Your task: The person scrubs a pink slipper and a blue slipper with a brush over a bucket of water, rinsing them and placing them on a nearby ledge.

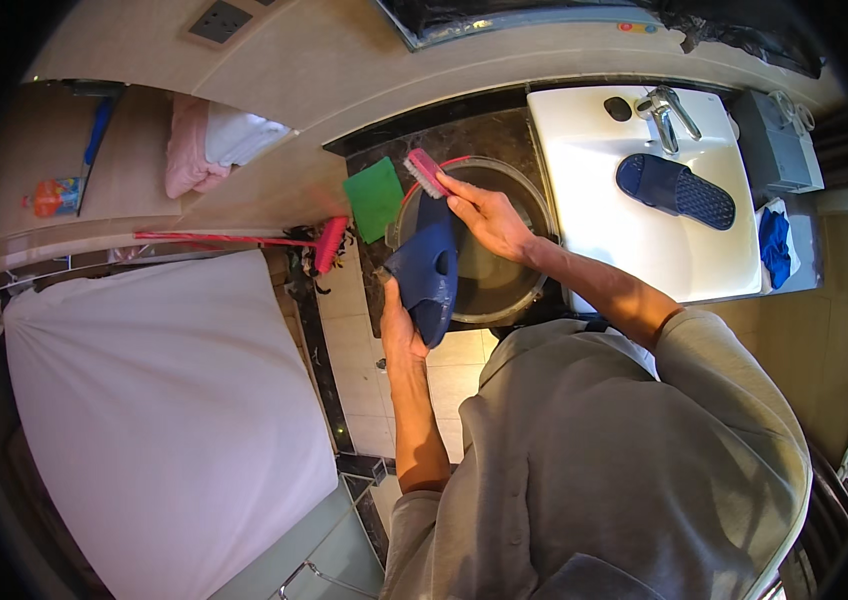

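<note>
My left hand (403, 319) grips a dark blue slide sandal (424, 270) by its edge, tilted over a round basin (502, 289) on the dark stone counter. A pink scrub brush (426, 171) with pale bristles is held in my right hand (490, 217), close to the sandal's far end. Whether the bristles touch the sandal I cannot tell. What looks like greyish water (502, 274) lies in the basin. The matching slide sandal (675, 191) rests in the white washbasin (574, 217), its textured footbed facing up.
A chrome faucet (668, 116) stands behind the washbasin. Left of the round basin lies a green cloth (373, 199). A pink broom (328, 244) leans near the white-covered surface (176, 405). Blue and white cloth (776, 247) and a grey box (773, 146) sit at the right.
</note>
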### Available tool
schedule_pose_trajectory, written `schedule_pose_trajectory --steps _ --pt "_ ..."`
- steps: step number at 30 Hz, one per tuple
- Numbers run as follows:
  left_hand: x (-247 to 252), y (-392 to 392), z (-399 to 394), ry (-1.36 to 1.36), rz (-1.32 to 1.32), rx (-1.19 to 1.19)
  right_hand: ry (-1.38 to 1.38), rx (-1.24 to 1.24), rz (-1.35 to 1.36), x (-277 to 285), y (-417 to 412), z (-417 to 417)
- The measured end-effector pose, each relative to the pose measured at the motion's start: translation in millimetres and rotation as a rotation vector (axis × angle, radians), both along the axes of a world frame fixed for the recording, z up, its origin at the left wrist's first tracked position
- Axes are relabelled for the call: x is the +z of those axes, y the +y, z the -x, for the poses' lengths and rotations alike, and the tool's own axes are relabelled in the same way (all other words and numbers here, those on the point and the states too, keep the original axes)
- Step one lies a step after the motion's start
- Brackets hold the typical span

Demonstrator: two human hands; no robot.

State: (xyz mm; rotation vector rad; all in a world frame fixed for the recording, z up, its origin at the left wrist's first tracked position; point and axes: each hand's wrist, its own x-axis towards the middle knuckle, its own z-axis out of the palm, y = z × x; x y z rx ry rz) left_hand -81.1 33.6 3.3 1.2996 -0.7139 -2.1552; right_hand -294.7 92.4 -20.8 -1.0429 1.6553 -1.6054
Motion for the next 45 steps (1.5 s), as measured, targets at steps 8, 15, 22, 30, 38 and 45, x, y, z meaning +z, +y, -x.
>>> schedule_pose_trajectory --steps 8,15,22,30,38,45 --pt "0.5 -1.6 16.9 0.083 -0.053 -0.039 -0.069 0.067 0.108 34.6 49.5 -11.4" --pt "-22.1 -15.2 13.1 -0.028 -0.111 -0.121 -0.184 -0.001 0.003 52.6 80.8 -9.2" --pt "-13.2 -11.2 18.5 -0.017 -0.152 -0.021 0.257 0.234 0.131 60.0 95.0 -31.7" --pt "-11.9 -0.9 0.5 0.157 -0.264 -0.137 0.744 0.051 0.202 42.6 75.5 3.9" --pt "-14.0 8.7 -13.9 0.176 -0.313 -0.141 0.494 0.131 0.039 21.3 58.6 31.6" --pt "-6.1 2.5 -6.3 0.131 -0.186 -0.083 0.424 0.327 0.110 57.0 88.2 -21.8"
